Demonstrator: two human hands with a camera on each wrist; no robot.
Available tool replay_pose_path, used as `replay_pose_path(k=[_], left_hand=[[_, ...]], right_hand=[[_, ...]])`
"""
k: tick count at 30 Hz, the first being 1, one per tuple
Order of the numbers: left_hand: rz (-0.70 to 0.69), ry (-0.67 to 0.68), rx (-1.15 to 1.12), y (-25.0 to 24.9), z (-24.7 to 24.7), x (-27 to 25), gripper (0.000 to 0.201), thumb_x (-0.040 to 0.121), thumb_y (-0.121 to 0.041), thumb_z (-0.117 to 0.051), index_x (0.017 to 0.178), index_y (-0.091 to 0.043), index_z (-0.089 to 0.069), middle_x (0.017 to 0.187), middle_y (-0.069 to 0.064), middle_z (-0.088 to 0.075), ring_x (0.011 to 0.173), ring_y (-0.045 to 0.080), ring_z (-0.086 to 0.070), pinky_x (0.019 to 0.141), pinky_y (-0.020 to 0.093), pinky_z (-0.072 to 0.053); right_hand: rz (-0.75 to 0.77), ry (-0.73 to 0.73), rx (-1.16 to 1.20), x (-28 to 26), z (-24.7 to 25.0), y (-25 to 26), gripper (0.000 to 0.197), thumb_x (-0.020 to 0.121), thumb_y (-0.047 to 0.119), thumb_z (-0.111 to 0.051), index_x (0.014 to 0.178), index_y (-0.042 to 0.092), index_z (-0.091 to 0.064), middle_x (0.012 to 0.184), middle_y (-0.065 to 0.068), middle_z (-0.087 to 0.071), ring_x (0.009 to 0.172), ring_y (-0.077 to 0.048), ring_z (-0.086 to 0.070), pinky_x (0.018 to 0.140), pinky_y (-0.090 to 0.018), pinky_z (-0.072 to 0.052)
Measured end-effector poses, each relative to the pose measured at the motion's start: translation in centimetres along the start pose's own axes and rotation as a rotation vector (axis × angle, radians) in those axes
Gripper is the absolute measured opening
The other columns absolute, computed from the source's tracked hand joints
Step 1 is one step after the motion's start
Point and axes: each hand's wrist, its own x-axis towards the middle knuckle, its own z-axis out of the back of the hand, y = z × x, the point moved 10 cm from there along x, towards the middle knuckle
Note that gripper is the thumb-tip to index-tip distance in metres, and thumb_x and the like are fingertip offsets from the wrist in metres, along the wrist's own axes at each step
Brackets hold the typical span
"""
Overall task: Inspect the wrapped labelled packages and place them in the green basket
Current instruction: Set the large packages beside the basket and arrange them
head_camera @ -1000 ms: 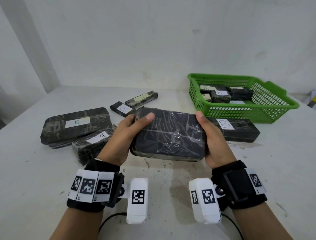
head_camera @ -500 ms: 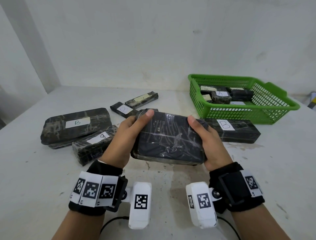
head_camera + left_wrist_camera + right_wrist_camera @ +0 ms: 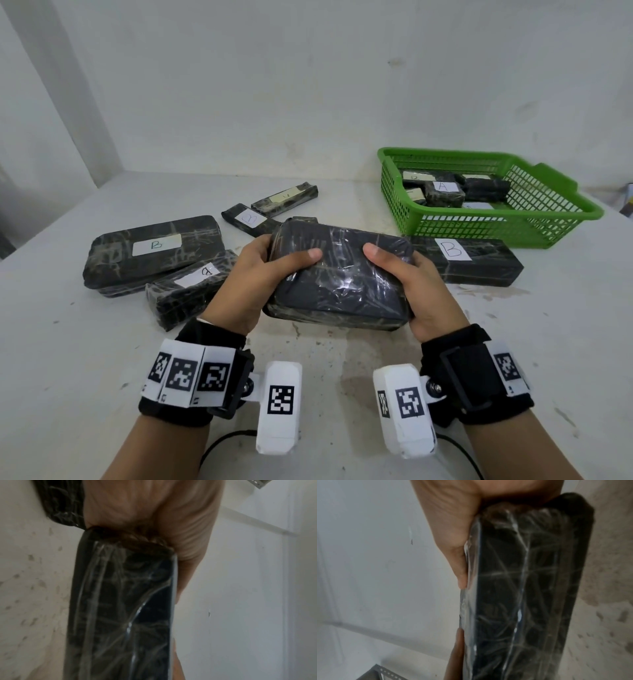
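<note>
Both hands hold a black package [image 3: 339, 281] wrapped in clear film above the table, tilted toward me, with no label showing on its upper face. My left hand [image 3: 263, 270] grips its left end, thumb on top. My right hand [image 3: 407, 274] grips its right end, thumb on top too. In the left wrist view the package [image 3: 120, 608] runs down from the palm; the right wrist view shows the same package [image 3: 522, 588] edge-on. The green basket [image 3: 565, 219] stands at the back right with several labelled packages inside, one [image 3: 443, 192] marked A.
On the white table [image 3: 68, 359] lie a large package marked B [image 3: 154, 250], a smaller one [image 3: 191, 287] in front of it, two thin ones [image 3: 250, 219] [image 3: 286, 200] further back, and a long package marked B [image 3: 469, 262] before the basket. Walls close the back and left.
The package has tipped further toward me and my right thumb has slid inward across its top face. Both hands have drawn slightly closer together; the rest of the table is unchanged.
</note>
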Motion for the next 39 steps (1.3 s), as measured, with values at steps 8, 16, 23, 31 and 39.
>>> replay_pose_path(k=[8, 16, 23, 31, 39], left_hand=[[-0.025, -0.028, -0.077, 0.3, 0.3, 0.4, 0.039, 0.079, -0.013, -0.072, 0.114, 0.002, -0.065, 0.1, 0.013, -0.075, 0.079, 0.017, -0.074, 0.062, 0.022, -0.057], [-0.036, 0.082, -0.109, -0.1, -0.3, 0.3, 0.051, 0.067, -0.013, -0.073, 0.115, 0.002, -0.064, 0.103, 0.015, -0.074, 0.086, 0.023, -0.073, 0.07, 0.027, -0.059], [-0.042, 0.048, -0.145, 0.1, 0.1, 0.6, 0.055, 0.069, -0.018, -0.072, 0.12, 0.0, -0.063, 0.104, 0.012, -0.075, 0.086, 0.019, -0.074, 0.068, 0.026, -0.059], [-0.064, 0.084, -0.056, 0.0, 0.0, 0.6, 0.06, 0.064, -0.008, -0.074, 0.122, 0.0, -0.059, 0.115, 0.019, -0.071, 0.098, 0.029, -0.072, 0.081, 0.033, -0.061], [-0.069, 0.071, -0.112, -0.3, 0.2, 0.6, 0.068, 0.064, -0.019, -0.08, 0.126, -0.001, -0.058, 0.116, 0.017, -0.071, 0.098, 0.027, -0.072, 0.076, 0.029, -0.06]], right_hand=[[0.021, 0.083, -0.112, -0.6, -0.6, 0.6, 0.081, 0.052, 0.027, -0.084, 0.125, 0.016, -0.053, 0.107, -0.002, -0.074, 0.091, -0.014, -0.074, 0.073, -0.023, -0.057], [0.062, 0.014, -0.075, -0.2, 0.4, 1.2, 0.077, 0.052, 0.022, -0.085, 0.123, 0.013, -0.056, 0.103, -0.002, -0.076, 0.09, -0.019, -0.075, 0.077, -0.03, -0.058], [0.101, 0.113, -0.113, -0.3, -0.4, 1.6, 0.09, 0.053, 0.024, -0.088, 0.135, 0.019, -0.052, 0.121, -0.004, -0.07, 0.107, -0.019, -0.069, 0.091, -0.033, -0.055], [0.13, 0.052, -0.083, 0.2, 0.4, 1.4, 0.089, 0.052, 0.021, -0.086, 0.135, 0.015, -0.053, 0.124, -0.008, -0.068, 0.11, -0.024, -0.068, 0.1, -0.044, -0.052], [0.189, 0.116, -0.147, -0.1, -0.3, 1.9, 0.102, 0.047, 0.028, -0.089, 0.139, 0.022, -0.047, 0.127, -0.003, -0.065, 0.112, -0.016, -0.067, 0.094, -0.032, -0.054]])
